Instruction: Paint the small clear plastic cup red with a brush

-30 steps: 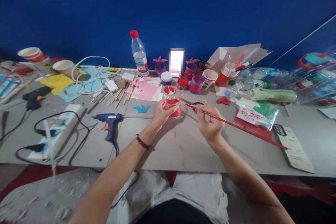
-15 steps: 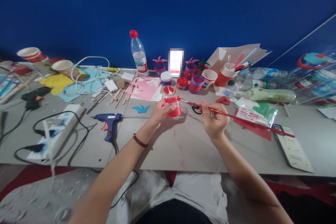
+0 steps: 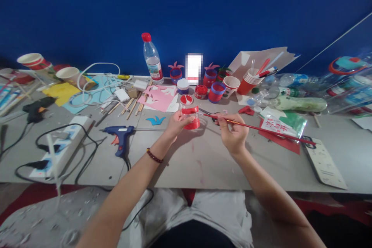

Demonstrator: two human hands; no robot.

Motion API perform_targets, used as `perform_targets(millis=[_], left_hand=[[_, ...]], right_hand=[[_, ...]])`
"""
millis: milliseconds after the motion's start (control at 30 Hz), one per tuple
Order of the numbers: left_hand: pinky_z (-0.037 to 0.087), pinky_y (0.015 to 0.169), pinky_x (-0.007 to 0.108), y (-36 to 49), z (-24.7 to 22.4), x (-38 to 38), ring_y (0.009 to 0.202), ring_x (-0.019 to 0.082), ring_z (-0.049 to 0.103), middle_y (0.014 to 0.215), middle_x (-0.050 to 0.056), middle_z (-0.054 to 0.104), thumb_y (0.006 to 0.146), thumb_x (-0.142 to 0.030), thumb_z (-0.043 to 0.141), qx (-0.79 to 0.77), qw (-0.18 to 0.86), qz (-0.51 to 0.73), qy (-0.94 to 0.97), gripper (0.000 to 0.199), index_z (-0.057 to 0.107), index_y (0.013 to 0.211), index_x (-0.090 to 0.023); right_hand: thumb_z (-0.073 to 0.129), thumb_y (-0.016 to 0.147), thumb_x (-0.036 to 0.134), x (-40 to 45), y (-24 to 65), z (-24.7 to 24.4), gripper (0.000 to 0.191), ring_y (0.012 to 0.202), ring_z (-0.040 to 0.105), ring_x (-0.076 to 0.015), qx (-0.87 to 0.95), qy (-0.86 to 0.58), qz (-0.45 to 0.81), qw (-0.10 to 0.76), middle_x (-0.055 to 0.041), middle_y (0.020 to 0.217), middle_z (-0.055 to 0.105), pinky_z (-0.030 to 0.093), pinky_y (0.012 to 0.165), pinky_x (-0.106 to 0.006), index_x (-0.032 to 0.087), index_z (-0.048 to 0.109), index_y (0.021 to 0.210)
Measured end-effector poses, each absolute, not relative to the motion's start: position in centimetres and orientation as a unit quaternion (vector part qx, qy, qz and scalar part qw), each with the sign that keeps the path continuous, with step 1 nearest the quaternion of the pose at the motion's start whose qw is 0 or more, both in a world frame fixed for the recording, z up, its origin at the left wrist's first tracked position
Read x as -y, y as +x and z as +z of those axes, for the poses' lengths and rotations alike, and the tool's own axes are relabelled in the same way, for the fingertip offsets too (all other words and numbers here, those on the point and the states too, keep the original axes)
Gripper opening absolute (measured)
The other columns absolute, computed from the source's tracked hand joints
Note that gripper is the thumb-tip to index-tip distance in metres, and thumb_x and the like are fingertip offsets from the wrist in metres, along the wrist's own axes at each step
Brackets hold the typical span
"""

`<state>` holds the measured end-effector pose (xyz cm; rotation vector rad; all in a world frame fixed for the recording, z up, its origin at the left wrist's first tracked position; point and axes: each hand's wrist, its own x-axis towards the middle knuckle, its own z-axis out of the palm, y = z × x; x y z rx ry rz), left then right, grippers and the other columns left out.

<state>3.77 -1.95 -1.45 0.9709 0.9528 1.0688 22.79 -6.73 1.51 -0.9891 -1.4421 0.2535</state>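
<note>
My left hand (image 3: 177,126) is wrapped round a small clear plastic cup (image 3: 192,124), which looks like a cut bottle piece, with red paint around its rim and lower part. A long red-handled paintbrush (image 3: 270,127) is pinched in my right hand (image 3: 235,133). Its head reaches the cup's right side; whether the bristles touch the wall I cannot tell. Just beyond the cup lie a red-smeared round lid (image 3: 186,100) and an open jar of red paint (image 3: 201,92). Black-handled scissors (image 3: 214,118) lie partly behind the brush and my right fingers.
Left of my hand lie a blue glue gun (image 3: 123,135), a blue paper leaf cutout (image 3: 155,120) and a power strip (image 3: 65,145). Behind stand a water bottle (image 3: 153,62), red-and-purple painted cups (image 3: 217,92) and paper cups (image 3: 231,85). Plastic bottles (image 3: 302,104) and a phone (image 3: 325,164) are right.
My right hand has shifted slightly left with the paintbrush, and the brush head has dropped from the cup's upper red band to lower beside it. My left hand holds the cup nearly still.
</note>
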Motion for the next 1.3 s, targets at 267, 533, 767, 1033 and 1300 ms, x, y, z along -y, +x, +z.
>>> perform_targets(millis=[267,533,767,1033,1300], left_hand=[[0.054,0.080,0.035,3.5,-1.1,2.0,0.087,0.023,0.072,0.096,0.011,0.076,0.066,-0.047,0.087,-0.418,0.649,0.463,0.436,0.061,0.069,0.113,-0.013],[0.056,0.079,0.038,3.6,-0.8,2.0,0.085,0.027,0.074,0.090,0.011,0.078,0.067,-0.053,0.085,-0.380,0.667,0.458,0.449,0.054,0.071,0.102,-0.014],[0.056,0.082,0.039,3.4,-0.9,1.9,0.087,0.027,0.074,0.095,0.011,0.077,0.071,-0.050,0.082,-0.348,0.697,0.446,0.441,0.048,0.071,0.102,-0.015],[0.058,0.082,0.041,3.4,-1.0,1.9,0.092,0.029,0.074,0.100,0.011,0.077,0.070,-0.048,0.085,-0.336,0.718,0.427,0.434,0.061,0.070,0.121,-0.017],[0.059,0.080,0.042,3.3,-0.6,2.0,0.091,0.031,0.074,0.098,0.013,0.078,0.068,-0.050,0.086,-0.334,0.724,0.421,0.433,0.063,0.071,0.118,-0.016]], right_hand=[[0.064,0.093,0.027,6.0,23.8,1.6,0.010,0.059,0.067,-0.0134,0.616,-0.466,0.083,0.629,-0.0009,0.077,0.073,0.053,0.052,-0.025,0.023,0.070,0.087],[0.065,0.093,0.031,5.5,24.4,1.2,0.012,0.061,0.069,-0.0142,0.590,-0.488,0.096,0.636,-0.0020,0.079,0.074,0.053,0.053,-0.026,0.022,0.068,0.086],[0.069,0.090,0.048,5.9,23.7,2.4,0.030,0.053,0.066,-0.0135,0.504,-0.463,0.181,0.706,-0.0016,0.075,0.074,0.049,0.044,-0.025,0.022,0.059,0.081],[0.070,0.090,0.046,5.6,23.9,2.1,0.028,0.052,0.064,-0.0112,0.499,-0.421,0.306,0.693,0.0010,0.072,0.073,0.048,0.041,-0.022,0.023,0.058,0.083],[0.072,0.087,0.052,5.2,24.1,2.1,0.033,0.049,0.061,-0.0110,0.492,-0.448,0.299,0.683,0.0008,0.069,0.072,0.046,0.040,-0.022,0.023,0.057,0.082]])
